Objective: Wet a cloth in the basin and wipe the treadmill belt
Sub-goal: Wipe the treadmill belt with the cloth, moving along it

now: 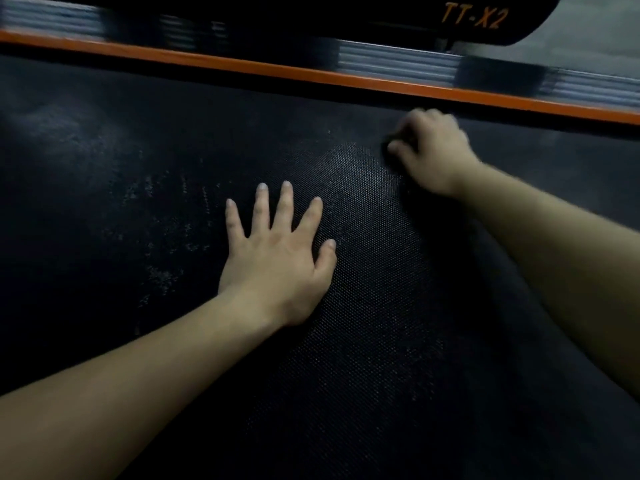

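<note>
The black textured treadmill belt (pixel 363 323) fills most of the view, with pale dusty smears on its left part. My left hand (pixel 280 258) lies flat on the belt near the middle, fingers spread and straight. My right hand (pixel 433 150) is farther away, close to the belt's far edge, its fingers curled around a dark cloth (pixel 391 152). Only a small dark bit of the cloth shows under the fingers; the hand is blurred.
An orange stripe (pixel 277 69) runs along the belt's far edge, with a ribbed grey and black side rail (pixel 398 60) behind it. A black cover with orange "TT-X2" lettering (pixel 474 17) sits at the top right. No basin is in view.
</note>
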Demonstrator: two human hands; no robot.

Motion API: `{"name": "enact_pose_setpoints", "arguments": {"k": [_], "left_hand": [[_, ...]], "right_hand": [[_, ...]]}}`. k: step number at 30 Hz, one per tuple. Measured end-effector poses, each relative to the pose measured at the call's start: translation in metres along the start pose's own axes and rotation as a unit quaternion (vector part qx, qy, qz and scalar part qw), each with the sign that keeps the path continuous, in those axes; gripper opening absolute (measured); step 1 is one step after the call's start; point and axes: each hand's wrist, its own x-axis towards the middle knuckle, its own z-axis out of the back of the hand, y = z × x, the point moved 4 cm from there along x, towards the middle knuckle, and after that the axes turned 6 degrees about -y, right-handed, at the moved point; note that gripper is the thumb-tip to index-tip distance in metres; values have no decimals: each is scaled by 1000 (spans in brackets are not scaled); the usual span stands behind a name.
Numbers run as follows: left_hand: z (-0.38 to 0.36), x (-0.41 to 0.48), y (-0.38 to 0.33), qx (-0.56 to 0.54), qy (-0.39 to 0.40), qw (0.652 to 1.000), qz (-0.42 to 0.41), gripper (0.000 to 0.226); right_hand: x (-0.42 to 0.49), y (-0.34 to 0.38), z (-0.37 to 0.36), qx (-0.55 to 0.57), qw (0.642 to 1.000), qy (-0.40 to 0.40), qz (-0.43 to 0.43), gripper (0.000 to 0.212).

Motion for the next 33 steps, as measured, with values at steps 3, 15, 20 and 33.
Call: {"name": "enact_pose_setpoints", "arguments": {"k": [3, 15, 20, 33], "left_hand": [[2, 0, -1, 2, 0, 1000, 1, 69], [4, 0, -1, 10, 5, 1000, 2, 71], [5, 0, -2, 4, 4, 1000, 6, 72], [3, 0, -2, -1, -3, 1000, 8, 73]], "right_hand": [[37, -13, -5, -4, 990, -22, -138, 46], [43, -3, -13, -18, 996, -43, -78, 40], [37, -19, -3, 28, 999, -25, -29, 32], [31, -45, 14, -2, 995, -31, -95, 34]]}}
